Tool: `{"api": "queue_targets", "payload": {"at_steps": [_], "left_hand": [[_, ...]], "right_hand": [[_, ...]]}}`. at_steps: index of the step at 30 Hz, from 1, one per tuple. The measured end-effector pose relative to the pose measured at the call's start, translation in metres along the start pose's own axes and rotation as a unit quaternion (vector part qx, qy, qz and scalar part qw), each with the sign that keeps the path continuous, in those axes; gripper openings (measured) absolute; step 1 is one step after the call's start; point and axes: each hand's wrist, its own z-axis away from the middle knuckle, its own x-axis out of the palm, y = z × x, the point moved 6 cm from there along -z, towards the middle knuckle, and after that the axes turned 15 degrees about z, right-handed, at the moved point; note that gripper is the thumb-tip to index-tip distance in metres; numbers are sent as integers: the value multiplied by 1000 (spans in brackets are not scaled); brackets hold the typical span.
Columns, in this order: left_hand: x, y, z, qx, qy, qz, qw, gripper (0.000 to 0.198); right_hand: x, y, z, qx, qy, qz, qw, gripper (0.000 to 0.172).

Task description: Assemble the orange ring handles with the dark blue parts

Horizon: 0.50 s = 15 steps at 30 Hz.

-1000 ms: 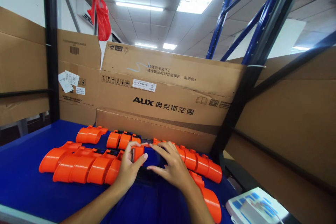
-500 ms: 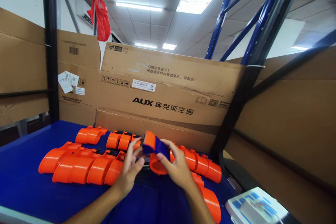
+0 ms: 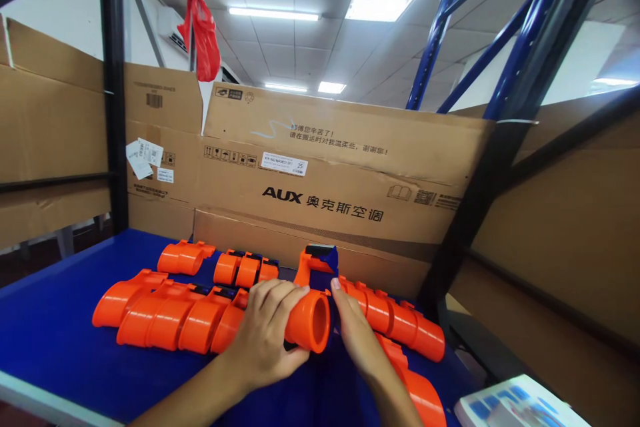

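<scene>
Over the blue table (image 3: 65, 307) | left hand (image 3: 273, 330) curled snugly round an orange-and-blue dispenser (image 3: 303, 321), hollow end facing right | right hand (image 3: 356, 330) at its blue side, thumb up, finger spread hidden from where I stood | red bag (image 3: 201, 40) hung behind, contents I couldn't tell.

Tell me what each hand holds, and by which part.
The left hand grips the orange tool by its tube. The right hand is beside it; whether it also grips is hidden.
</scene>
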Motion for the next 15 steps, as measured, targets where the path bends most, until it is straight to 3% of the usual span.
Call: {"api": "queue_targets", "payload": {"at_steps": [3, 6, 11, 13, 15], "left_hand": [[-27, 4, -21, -1, -40, -60, 997, 85], [-76, -5, -47, -2, -76, -156, 985, 80], [-163, -55, -71, -98, -176, -323, 925, 75], [-184, -75, -67, -126, -194, -364, 902, 77], [-194, -91, -57, -146, -217, -376, 889, 78]], "right_hand": [[-1, -7, -2, -15, -35, -14, 999, 59], [-3, -8, -7, -23, -38, -56, 997, 66], [-7, -14, -8, -28, -11, -81, 996, 68], [-10, -17, -6, -34, 0, -80, 996, 67], [-13, -19, -5, -38, 10, -78, 996, 66]]}}
